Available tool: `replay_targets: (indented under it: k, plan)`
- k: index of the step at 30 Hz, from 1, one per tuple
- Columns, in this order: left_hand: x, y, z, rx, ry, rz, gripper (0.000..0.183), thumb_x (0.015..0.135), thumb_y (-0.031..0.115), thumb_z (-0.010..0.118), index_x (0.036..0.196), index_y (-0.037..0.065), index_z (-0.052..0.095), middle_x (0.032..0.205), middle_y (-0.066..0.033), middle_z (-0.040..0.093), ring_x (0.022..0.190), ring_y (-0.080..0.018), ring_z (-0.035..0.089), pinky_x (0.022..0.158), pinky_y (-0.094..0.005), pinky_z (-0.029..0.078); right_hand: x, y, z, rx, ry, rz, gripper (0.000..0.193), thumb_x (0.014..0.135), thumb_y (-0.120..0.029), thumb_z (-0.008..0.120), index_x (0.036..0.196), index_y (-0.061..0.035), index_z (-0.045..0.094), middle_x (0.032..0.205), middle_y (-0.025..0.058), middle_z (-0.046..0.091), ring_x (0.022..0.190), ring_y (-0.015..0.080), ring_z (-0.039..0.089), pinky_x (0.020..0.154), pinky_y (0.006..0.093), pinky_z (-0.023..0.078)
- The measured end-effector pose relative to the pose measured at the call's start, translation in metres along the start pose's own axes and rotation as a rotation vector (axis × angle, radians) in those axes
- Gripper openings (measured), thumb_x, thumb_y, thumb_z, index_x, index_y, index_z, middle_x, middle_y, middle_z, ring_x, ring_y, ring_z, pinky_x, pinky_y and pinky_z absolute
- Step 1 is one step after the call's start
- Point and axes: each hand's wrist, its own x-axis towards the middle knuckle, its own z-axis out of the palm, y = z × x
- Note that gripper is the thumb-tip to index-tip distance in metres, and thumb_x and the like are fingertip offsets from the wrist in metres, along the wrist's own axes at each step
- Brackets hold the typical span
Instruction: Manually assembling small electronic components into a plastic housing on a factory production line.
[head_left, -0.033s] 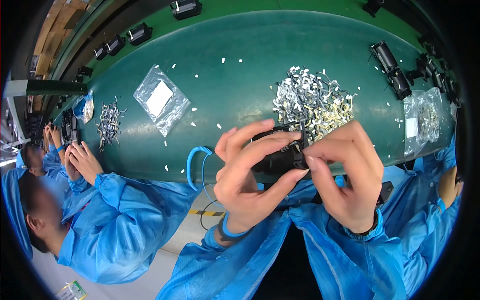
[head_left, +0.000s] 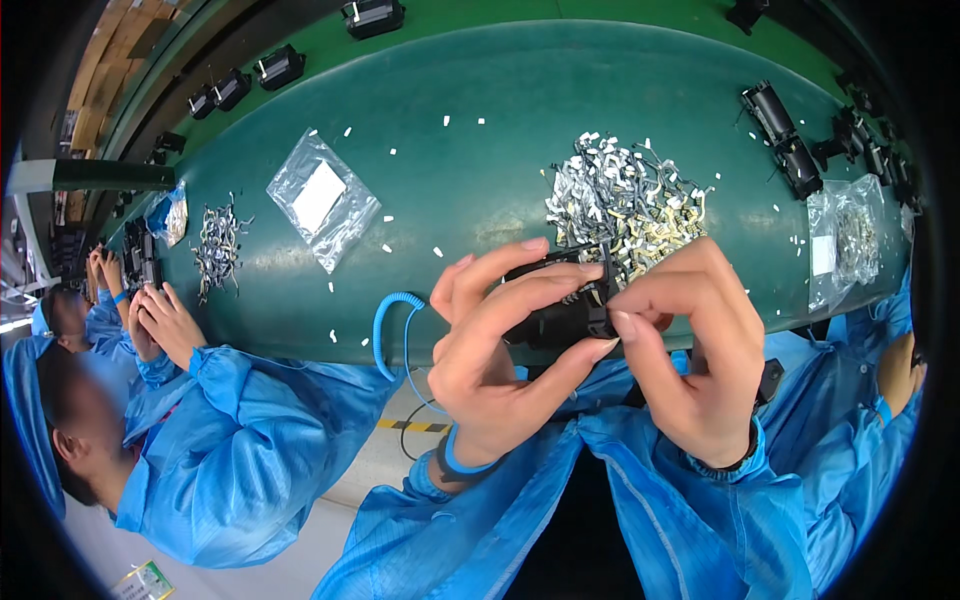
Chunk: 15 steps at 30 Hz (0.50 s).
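Note:
A black plastic housing [head_left: 545, 325] with an open frame at its end is held above the near edge of the table. My left hand [head_left: 490, 350] wraps round it, with the thumb below and the fingers along its top. At the housing's right end, my right hand [head_left: 690, 340] has thumb and index finger pinched together against the frame. Whatever lies between those fingertips is hidden. Just beyond my hands is a heap of small cable pieces [head_left: 625, 205] in black, white and yellowish colours, with white connectors.
The green table [head_left: 430, 80] carries a clear plastic bag [head_left: 322, 200], a smaller cable pile [head_left: 218, 250] and scattered white bits. Black cylindrical parts [head_left: 780, 135] and another filled bag [head_left: 845, 245] lie right. A blue coiled cord [head_left: 385, 330] hangs near my left wrist. Co-workers sit on both sides.
My right hand has shifted very slightly at the housing's end. My left hand and the housing look the same.

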Motion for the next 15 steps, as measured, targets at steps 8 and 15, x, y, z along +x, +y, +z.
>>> replay_targets:
  k: [8, 15]
  plan:
    - [0.006, -0.007, -0.013, 0.111, -0.132, 0.219, 0.047, 0.069, 0.009, 0.088, 0.108, -0.004, 0.065, 0.108, -0.0249, 0.07, 0.121, -0.0334, 0.059, 0.102, -0.0452, 0.047, 0.009, -0.005, -0.017, 0.433, -0.314, 0.544, 0.007, 0.091, -0.003, 0.064, 0.091, 0.0003, 0.057, 0.089, 0.0028, 0.048, 0.079, 0.0103, 0.043, 0.071, 0.0247, 0.035]
    - [0.007, -0.006, -0.011, 0.136, -0.149, 0.261, 0.043, 0.07, 0.007, 0.087, 0.106, -0.002, 0.066, 0.103, -0.0187, 0.074, 0.122, -0.032, 0.057, 0.104, -0.0456, 0.042, 0.014, 0.005, -0.022, 0.496, -0.443, 0.552, 0.006, 0.093, -0.005, 0.061, 0.091, -0.0016, 0.057, 0.096, 0.0044, 0.048, 0.084, 0.0123, 0.045, 0.078, 0.0271, 0.039]
